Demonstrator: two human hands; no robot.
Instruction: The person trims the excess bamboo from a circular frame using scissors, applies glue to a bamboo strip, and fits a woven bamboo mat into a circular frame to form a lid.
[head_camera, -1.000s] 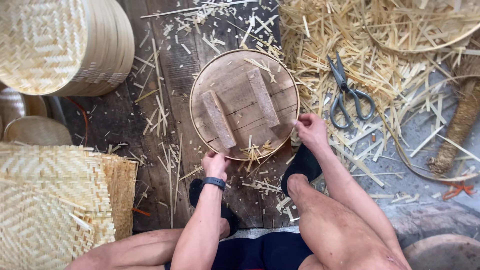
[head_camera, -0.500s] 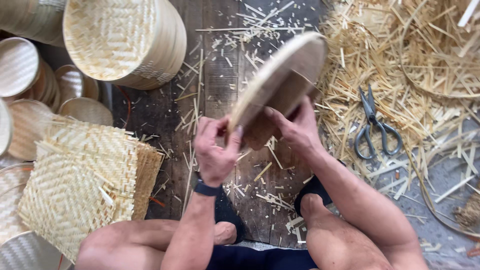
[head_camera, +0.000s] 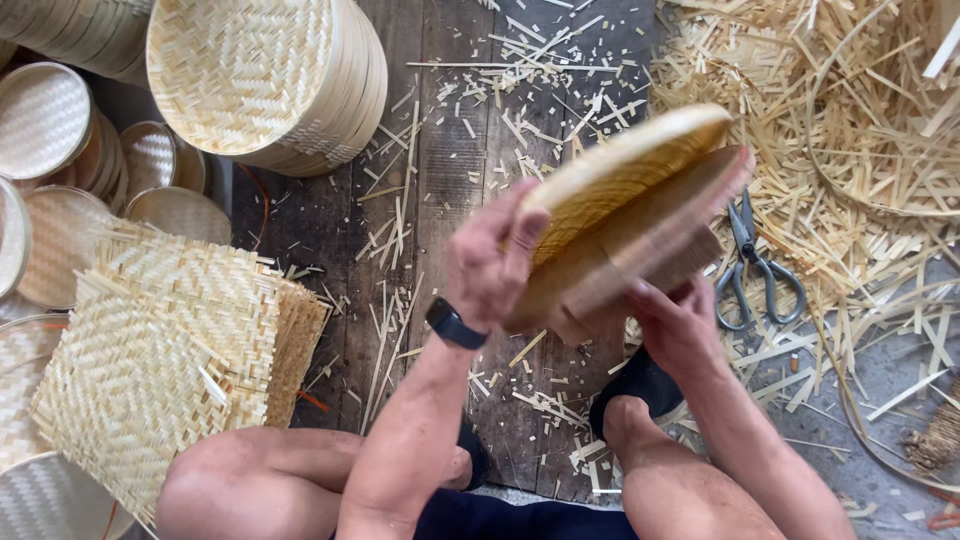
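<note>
I hold a round wooden disc tilted up on edge above the plank floor, with a round woven bamboo piece lying against its upper face. My left hand grips the woven piece's near left rim, a dark band on the wrist. My right hand holds the wooden disc from underneath at its lower edge. Both pieces lean up to the right.
A stack of square woven bamboo mats lies at my left knee. Stacked round woven lids stand at the upper left, smaller ones beside them. Scissors lie on a heap of bamboo strips at right.
The wooden disc lay flat on the floor a second ago. Both hands have lifted and tilted it, and the woven round piece now shows on its face. The view has shifted left.
</note>
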